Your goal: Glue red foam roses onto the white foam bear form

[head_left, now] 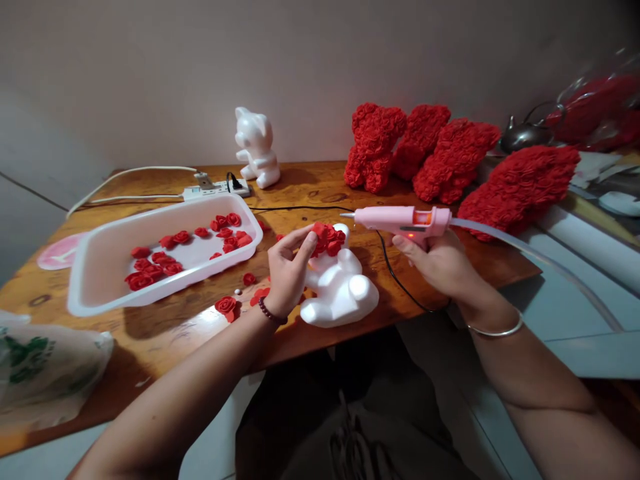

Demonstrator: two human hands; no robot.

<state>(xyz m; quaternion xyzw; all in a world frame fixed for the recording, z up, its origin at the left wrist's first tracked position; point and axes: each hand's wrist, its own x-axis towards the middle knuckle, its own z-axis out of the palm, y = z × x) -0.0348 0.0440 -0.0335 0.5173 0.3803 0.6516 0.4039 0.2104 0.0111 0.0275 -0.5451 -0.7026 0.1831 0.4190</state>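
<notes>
The glue gun [395, 222] is pale pink, with a small window that seems orange, though the view is poor. The foam bear [340, 290] is plain white, the foam roses [327, 240] are deep red, and the wooden surface [300, 188] shows brown grain with darker knots.

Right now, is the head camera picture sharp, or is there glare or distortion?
In the head view, glare lies on the wooden table beside the white foam bear, the plastic tray casts a shadow, and wide-angle distortion stretches the left forearm; nothing looks badly blurred.
</notes>
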